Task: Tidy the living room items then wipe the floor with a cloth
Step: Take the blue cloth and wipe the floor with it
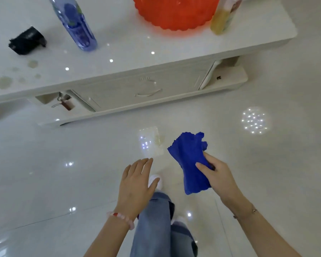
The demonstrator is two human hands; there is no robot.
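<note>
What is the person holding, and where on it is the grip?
The right hand grips a blue cloth around its bunched middle; the left hand holds nothing.

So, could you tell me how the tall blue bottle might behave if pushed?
The blue bottle stands tall and narrow, so it would probably tip easily. Being round, it may then roll. The glossy tabletop likely lets it slide.

Glossy white tile floor; low white cabinet; scattered light reflections.
</note>
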